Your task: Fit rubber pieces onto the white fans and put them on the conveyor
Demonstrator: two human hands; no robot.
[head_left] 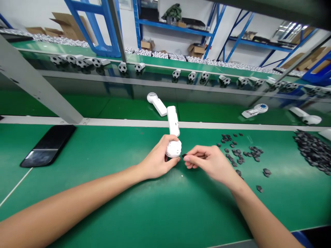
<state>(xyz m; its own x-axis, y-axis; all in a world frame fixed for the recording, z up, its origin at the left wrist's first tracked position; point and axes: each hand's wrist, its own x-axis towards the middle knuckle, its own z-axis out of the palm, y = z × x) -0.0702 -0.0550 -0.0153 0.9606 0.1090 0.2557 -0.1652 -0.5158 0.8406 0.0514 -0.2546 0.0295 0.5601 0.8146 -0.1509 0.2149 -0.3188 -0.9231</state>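
My left hand (158,159) grips a white hand-held fan (173,128) by its round head, the handle pointing away from me over the green bench (155,210). My right hand (207,162) pinches a small dark part (184,156) between thumb and forefinger, right beside the fan's head. A scatter of the same small dark parts (239,153) lies on the mat just right of that hand.
A black phone (49,144) lies at the left. A big heap of dark parts (311,150) sits at the far right. More white fans (156,103) (254,111) (306,117) rest on the conveyor behind. Football-patterned pieces (122,67) line the far belt. A grey strut (38,86) slants at left.
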